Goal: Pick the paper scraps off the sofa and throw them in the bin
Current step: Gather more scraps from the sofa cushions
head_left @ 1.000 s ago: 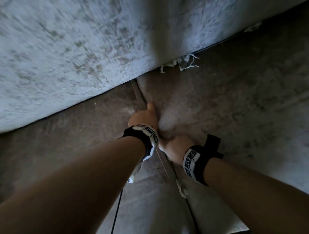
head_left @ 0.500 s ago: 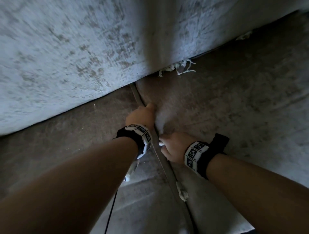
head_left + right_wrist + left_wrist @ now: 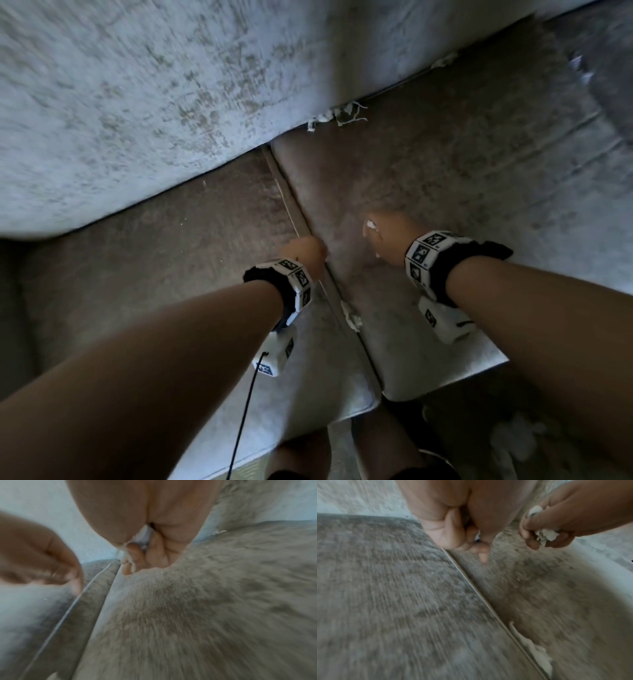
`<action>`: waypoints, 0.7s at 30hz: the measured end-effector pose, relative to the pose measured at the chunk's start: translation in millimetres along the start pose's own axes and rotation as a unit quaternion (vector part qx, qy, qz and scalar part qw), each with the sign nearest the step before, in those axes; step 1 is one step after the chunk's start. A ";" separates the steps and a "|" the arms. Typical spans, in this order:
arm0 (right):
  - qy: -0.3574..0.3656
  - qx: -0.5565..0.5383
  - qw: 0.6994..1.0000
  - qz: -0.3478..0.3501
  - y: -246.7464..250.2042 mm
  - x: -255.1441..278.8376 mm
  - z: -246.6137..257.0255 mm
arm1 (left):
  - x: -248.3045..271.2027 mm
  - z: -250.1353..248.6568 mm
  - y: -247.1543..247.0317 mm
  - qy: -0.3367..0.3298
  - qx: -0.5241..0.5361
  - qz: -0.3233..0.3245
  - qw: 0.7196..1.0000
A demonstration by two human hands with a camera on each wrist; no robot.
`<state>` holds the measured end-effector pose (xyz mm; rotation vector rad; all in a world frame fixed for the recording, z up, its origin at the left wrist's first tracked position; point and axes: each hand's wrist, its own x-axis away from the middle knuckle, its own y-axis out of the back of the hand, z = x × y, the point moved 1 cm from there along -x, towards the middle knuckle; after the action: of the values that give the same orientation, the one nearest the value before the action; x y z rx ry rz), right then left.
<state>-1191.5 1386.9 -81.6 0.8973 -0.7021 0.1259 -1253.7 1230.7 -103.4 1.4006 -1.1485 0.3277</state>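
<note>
Right hand (image 3: 563,519): fingers (image 3: 530,543) curled tight round a wad of white paper scraps (image 3: 546,535). Left hand (image 3: 306,251): fingers curled in, one pointing down at the seam (image 3: 294,219) between sofa cushions (image 3: 462,192); whether it holds anything, cannot tell. Loose scrap (image 3: 351,317) lies along the seam; more scraps (image 3: 337,116) under the backrest (image 3: 137,102).

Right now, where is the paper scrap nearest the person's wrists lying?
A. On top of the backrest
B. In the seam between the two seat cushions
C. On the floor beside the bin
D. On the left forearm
B. The white paper scrap lies along the seam between the two seat cushions, just behind the left hand; the left wrist view shows it against the piping too.
</note>
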 end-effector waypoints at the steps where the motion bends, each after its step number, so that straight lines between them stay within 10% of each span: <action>1: -0.007 -0.003 1.000 0.008 2.2 5.5 -0.8 | 6.4 -4.4 -6.0 -0.016 -0.003 0.007 1.000; 11: -0.042 0.032 0.997 -0.059 -9.2 23.9 -13.0 | 28.7 -48.8 -70.7 -0.023 -0.140 0.121 0.982; 21: -0.077 -0.009 0.997 -0.016 -17.9 4.6 -13.2 | 18.0 -53.8 -124.4 -0.023 -0.143 0.049 0.988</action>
<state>-1174.4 1384.7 -96.4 0.9076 -0.8307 0.0230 -1126.0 1241.8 -151.0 1.1078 -1.2518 0.1922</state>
